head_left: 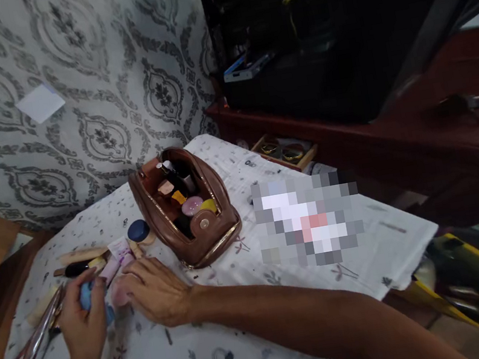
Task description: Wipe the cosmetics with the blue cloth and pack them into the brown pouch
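My left hand [82, 322] is closed around a small light-blue item [86, 296] whose kind I cannot make out. Beside it, my right hand [159, 291] has its fingers bent over a pink rounded item [119, 291], partly hidden by them. Just beyond the hands lie a white and lilac tube [119, 248], a dark bottle [76, 268] and a beige tube [82, 255]. A dark blue round lid [138, 230] is near the bag. Makeup brushes [40, 335] lie left of my left hand. The brown cosmetic bag [187, 249] stands unzipped, with several cosmetics inside.
A white printed cloth [234, 340] covers the surface. Something blurred out [306, 220] lies right of the bag. Behind is a small wooden tray [305, 159] with round gold-coloured items. A dark red cabinet [355, 154] and patterned wall [97, 74] border the surface.
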Demonstrator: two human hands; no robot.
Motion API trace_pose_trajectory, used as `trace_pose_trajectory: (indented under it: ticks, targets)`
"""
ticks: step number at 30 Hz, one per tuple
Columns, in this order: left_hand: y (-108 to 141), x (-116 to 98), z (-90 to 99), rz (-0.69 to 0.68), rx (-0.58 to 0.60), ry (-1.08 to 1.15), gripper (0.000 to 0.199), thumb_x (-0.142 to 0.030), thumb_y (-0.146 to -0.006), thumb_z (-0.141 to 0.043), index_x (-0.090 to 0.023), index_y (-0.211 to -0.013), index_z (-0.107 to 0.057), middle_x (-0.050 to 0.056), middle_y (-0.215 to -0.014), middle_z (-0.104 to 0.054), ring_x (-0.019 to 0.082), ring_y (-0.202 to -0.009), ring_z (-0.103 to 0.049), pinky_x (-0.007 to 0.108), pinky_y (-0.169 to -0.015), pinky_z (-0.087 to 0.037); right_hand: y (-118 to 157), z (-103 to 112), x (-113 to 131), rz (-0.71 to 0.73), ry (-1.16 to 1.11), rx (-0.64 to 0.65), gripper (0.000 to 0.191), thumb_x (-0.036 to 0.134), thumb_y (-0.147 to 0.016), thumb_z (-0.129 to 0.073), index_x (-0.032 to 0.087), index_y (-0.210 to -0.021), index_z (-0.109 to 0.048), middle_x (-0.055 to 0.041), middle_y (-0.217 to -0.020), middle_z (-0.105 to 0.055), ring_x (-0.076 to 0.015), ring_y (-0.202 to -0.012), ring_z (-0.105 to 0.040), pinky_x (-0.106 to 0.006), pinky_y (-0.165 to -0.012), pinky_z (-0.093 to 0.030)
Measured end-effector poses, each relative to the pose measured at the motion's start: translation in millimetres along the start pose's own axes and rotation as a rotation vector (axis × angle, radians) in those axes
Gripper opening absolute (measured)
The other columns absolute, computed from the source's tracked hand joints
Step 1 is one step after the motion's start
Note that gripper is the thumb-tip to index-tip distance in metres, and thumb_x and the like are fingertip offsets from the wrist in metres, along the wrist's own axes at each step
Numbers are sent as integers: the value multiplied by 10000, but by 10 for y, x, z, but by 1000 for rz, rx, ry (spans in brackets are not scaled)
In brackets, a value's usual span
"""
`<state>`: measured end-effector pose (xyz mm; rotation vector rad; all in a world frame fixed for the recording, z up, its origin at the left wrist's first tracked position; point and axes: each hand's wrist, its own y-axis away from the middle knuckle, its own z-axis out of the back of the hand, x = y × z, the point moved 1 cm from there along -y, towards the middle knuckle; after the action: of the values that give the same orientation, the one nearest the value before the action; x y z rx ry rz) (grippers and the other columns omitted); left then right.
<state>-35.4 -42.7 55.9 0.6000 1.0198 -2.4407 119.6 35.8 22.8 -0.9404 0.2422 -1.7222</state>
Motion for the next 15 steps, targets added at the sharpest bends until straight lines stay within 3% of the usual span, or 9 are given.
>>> trace_pose_trajectory:
  ticks: [7,10,15]
  targets:
    - [87,90,-319,-4,30,-31,456,-519,-931,-454,-173,-1158,-645,103,-1095,-725,268,-1056,-654,442,-1007,-475,31,-89,-143,-211,-117,121,434,118,-907,-505,107,-1341,-511,-163,-1347,-558,-282,-1204,-505,-426,-1035,-465]
    - [92,158,-304,18,53,-10,463,-517,-943,-448,-167,-1174,-644,96,-1103,-724,245,-1050,-648,395,-996,-470,-3,-108,-175,-284,-185,167,416,81,-918,-481,114,-1329,-536,-154,-1347,-562,-271,-1225,-493,-417,-1077,-434]
    - [58,369,-212,117,85,39,538,-544,-973,-367,-137,-1166,-662,73,-969,-723,211,-897,-650,324,-853,-505,-8,-201,-227,-309,-232,126,422,85,-901,-519,115,-1321,-547,-154,-1319,-557,-263,-1229,-478,-430,-1111,-412]
